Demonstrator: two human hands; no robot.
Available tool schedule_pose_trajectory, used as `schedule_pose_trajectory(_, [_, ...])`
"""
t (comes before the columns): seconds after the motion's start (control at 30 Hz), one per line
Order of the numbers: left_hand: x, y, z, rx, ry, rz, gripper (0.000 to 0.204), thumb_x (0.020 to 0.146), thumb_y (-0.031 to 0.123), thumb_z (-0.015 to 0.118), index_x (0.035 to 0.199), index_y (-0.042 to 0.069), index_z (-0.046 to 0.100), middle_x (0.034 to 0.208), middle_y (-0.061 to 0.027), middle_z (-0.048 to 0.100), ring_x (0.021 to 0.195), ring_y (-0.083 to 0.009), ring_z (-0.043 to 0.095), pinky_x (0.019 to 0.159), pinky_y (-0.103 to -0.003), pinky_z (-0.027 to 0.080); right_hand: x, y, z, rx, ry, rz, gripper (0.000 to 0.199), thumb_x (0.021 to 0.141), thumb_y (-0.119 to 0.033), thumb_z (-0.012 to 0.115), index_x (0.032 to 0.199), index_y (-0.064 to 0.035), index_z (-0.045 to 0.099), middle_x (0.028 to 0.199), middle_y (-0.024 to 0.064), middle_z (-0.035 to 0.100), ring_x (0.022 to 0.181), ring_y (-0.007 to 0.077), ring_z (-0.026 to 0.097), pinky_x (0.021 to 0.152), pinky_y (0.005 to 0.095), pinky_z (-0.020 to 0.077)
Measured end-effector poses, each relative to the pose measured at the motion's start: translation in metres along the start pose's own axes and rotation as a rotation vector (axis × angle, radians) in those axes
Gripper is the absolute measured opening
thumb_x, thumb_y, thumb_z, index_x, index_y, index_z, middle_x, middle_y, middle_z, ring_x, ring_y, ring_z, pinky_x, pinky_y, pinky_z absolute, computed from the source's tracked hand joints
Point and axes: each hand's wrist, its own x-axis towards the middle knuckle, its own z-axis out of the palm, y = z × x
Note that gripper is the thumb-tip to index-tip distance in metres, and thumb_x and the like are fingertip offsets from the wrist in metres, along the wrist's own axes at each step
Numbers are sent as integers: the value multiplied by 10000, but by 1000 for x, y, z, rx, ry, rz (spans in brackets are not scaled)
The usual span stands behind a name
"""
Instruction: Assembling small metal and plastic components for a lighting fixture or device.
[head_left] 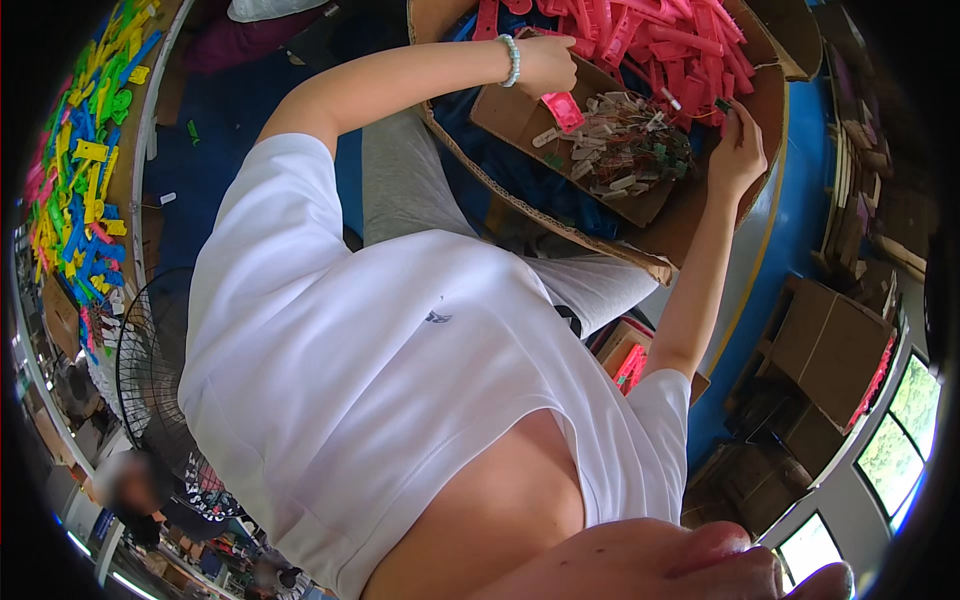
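My left hand [546, 66], with a beaded bracelet at its wrist, is closed on a pink plastic housing [563, 111] that sticks out below the fingers. The fingers of my right hand [738, 152] pinch a small green circuit board [722, 105]. From that board a thin wire seems to run toward a small white piece [671, 98]. Between my hands, a shallow cardboard tray [505, 112] holds a tangle of wired circuit boards and white pieces [625, 145]. Many long pink plastic parts [670, 45] are heaped just beyond it.
A large cardboard box [470, 160] surrounds the tray and the heap. At the left, a table carries yellow, green and blue plastic parts [90, 190], with a black fan [150, 350] nearby. Stacked cartons [825, 350] stand at the right. Another person [140, 490] is at lower left.
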Motion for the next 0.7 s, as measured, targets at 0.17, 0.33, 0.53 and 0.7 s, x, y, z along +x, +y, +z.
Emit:
schedule_pose_trajectory(0.17, [-47, -4, -44, -603, 146, -308, 461, 687, 277, 789, 966, 19, 528, 705, -106, 640, 672, -233, 658, 589, -350, 492, 24, -27, -25, 126, 80, -21, 150, 858, -14, 636, 997, -6, 694, 975, 79, 698, 895, 156, 655, 808, 281, 505])
schedule_pose_trajectory(0.33, [-68, 7, -44, -1749, 712, -208, 440, 768, 203, 775, 1064, 8, 515, 760, -58, 652, 672, -154, 646, 601, -297, 503, 18, -29, -16, 591, -61, 380, 191, 867, -26, 643, 1051, 16, 670, 1015, 81, 683, 930, 159, 635, 838, 279, 506])
schedule_pose_trajectory(0.53, [-62, 27, -107, -2010, 1143, -126, 566, 821, 58, 714, 1304, 63, 418, 828, -31, 602, 641, -113, 592, 576, -255, 496, 7, -67, -28, 786, -266, 359, 208, 857, -21, 665, 1057, 34, 656, 988, 85, 664, 882, 121, 629, 768, 236, 515])
schedule_pose_trajectory(0.7, [-39, 49, -119, -1680, 1304, -154, 605, 767, 178, 763, 1260, 23, 448, 939, -81, 630, 799, -170, 625, 722, -295, 502, -1, -99, -43, 643, -334, 330, 204, 868, -15, 647, 1068, 24, 657, 965, 75, 660, 848, 112, 626, 700, 219, 501])
